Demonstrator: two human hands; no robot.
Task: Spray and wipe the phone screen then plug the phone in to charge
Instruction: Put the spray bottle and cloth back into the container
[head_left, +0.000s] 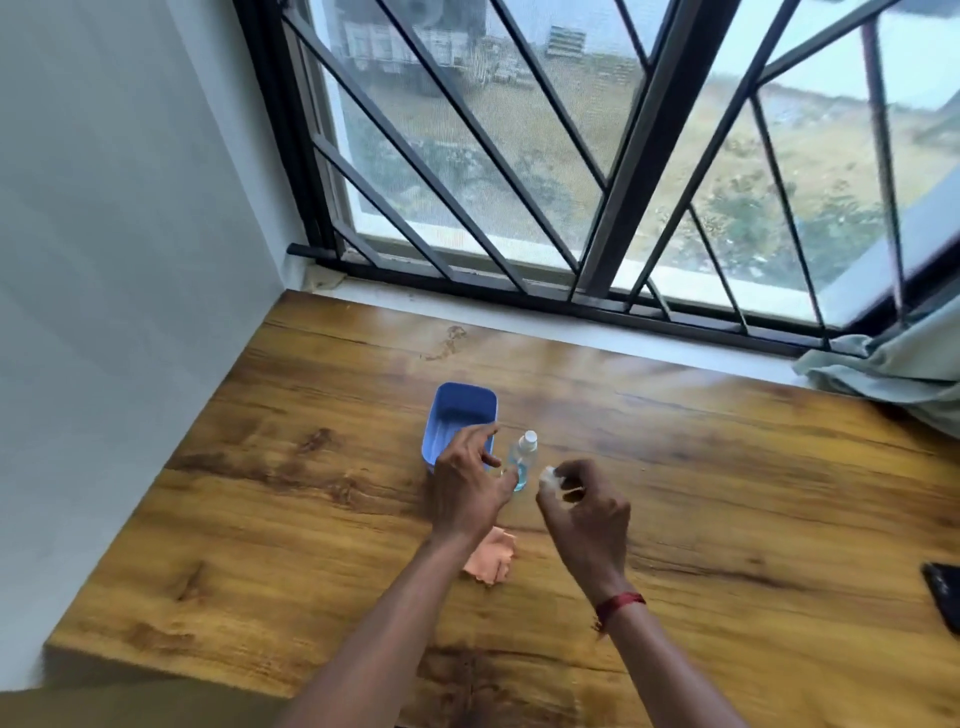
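Note:
A small clear spray bottle (523, 457) with blue liquid and a white nozzle stands slightly tilted on the wooden table (727, 493). My left hand (467, 488) holds it low down, with one finger curled round its base. Just right of the bottle, my right hand (584, 512) pinches a small clear cap (548, 475) between the fingertips. A crumpled orange cloth (493, 561) lies on the table, partly hidden under my left wrist. The dark phone (944, 597) lies at the right edge of the frame, cut off, far from both hands. No charger or cable is in view.
A blue plastic box (457, 415) stands open just behind my left hand. A white wall bounds the table on the left and a barred window (519, 182) runs along the back. A pale green curtain (893, 369) bunches at the back right corner.

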